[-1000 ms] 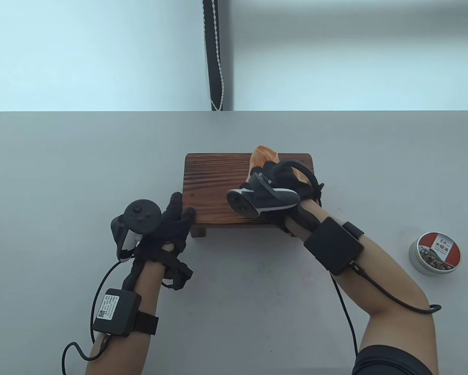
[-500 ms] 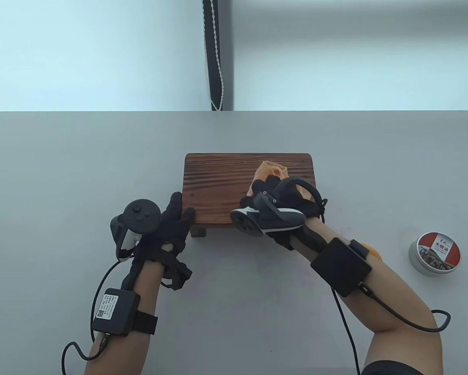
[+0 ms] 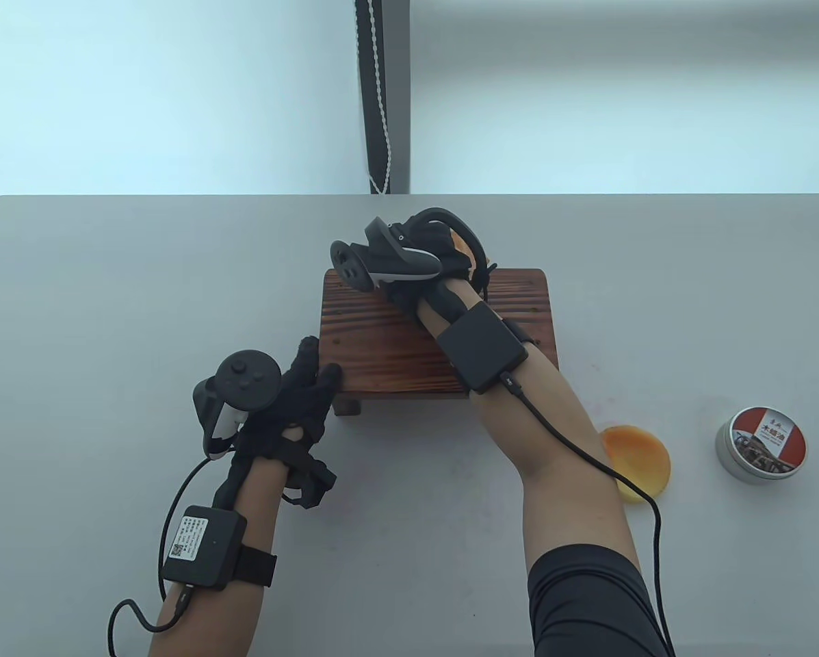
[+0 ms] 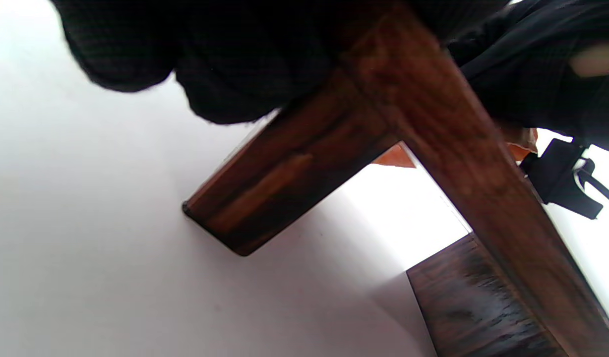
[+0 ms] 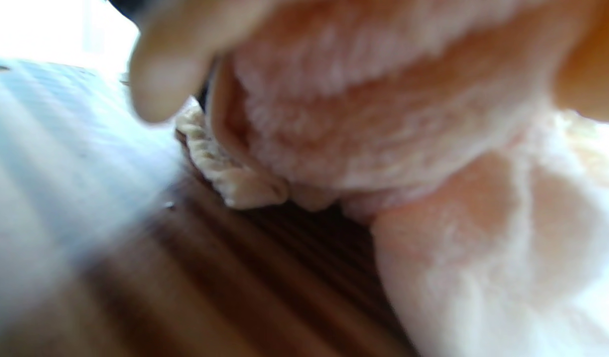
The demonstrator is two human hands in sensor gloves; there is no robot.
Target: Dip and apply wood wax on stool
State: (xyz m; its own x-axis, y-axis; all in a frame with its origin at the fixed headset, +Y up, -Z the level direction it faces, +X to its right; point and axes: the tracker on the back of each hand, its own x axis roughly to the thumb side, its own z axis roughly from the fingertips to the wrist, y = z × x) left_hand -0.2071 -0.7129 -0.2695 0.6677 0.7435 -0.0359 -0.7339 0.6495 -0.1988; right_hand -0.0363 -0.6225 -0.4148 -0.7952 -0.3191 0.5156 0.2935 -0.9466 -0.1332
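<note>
Application step: the right hand [image 3: 436,256] grips the orange cloth [image 5: 384,124] at the far edge of the stool [image 3: 382,342] on the tabletop [image 3: 108,287]. The left hand [image 3: 300,404], fingers straight, steadies the near-left corner. The next stroke probably calls for even pressure back across the grain.

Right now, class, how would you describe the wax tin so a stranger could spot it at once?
Start at the wooden stool in the middle of the grey table, then look toward the right edge. Past the flat orange disc stands the wax tin. It is a round silver tin, the only thing with a red and white printed label on top.
</note>
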